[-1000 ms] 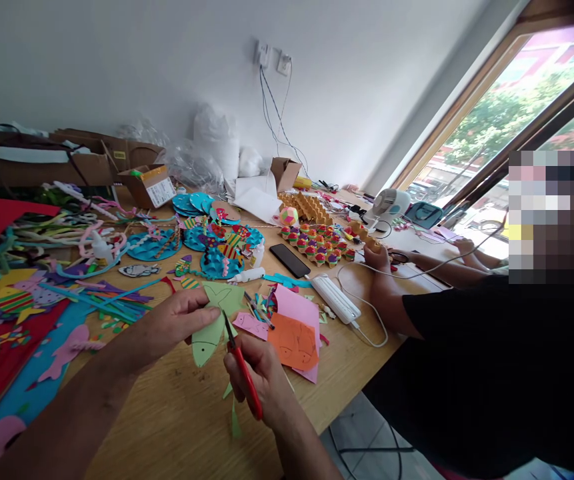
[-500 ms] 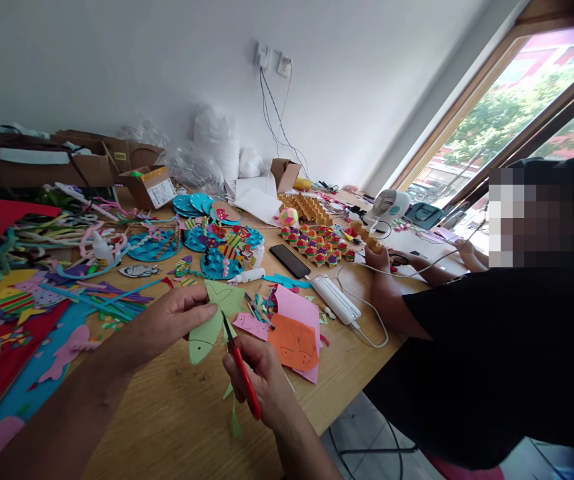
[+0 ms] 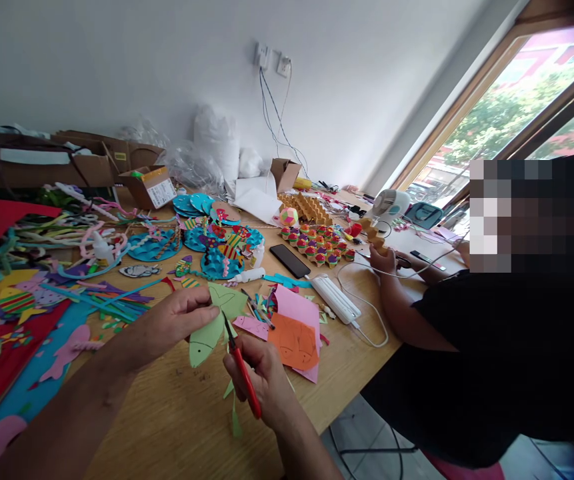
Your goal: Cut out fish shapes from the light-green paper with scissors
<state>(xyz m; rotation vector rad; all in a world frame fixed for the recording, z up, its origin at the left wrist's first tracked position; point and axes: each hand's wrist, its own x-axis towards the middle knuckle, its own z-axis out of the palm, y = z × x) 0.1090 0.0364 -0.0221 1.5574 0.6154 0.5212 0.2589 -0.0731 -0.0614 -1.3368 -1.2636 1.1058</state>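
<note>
Between the thumb and fingers of my left hand [image 3: 179, 320] is a light green paper fish [image 3: 209, 341], with a drawn outline and a black eye. Its tail end points away from me and its head hangs towards the table. My right hand [image 3: 261, 373] is closed round the handles of red-handled scissors [image 3: 243, 373]. The dark blades reach the paper's edge where body and tail meet, close to my left thumb. Below the scissors hangs a narrow green strip [image 3: 235, 419]. Orange paper [image 3: 294, 341] with pencilled fish shapes lies right of my right hand, on pink sheets [image 3: 299, 307].
A power strip [image 3: 335, 299] and a phone [image 3: 290, 261] lie beyond the papers. Painted egg-carton pieces [image 3: 317, 245], blue discs [image 3: 154, 245] and pipe cleaners [image 3: 51, 227] cover the back. A co-worker in black [image 3: 517, 347] sits at the right, holding a carton piece [image 3: 374, 235].
The green fish has tilted and shifted very slightly in my left hand, with the scissors staying at its edge. At the right, the co-worker has leaned and moved their hands a little.
</note>
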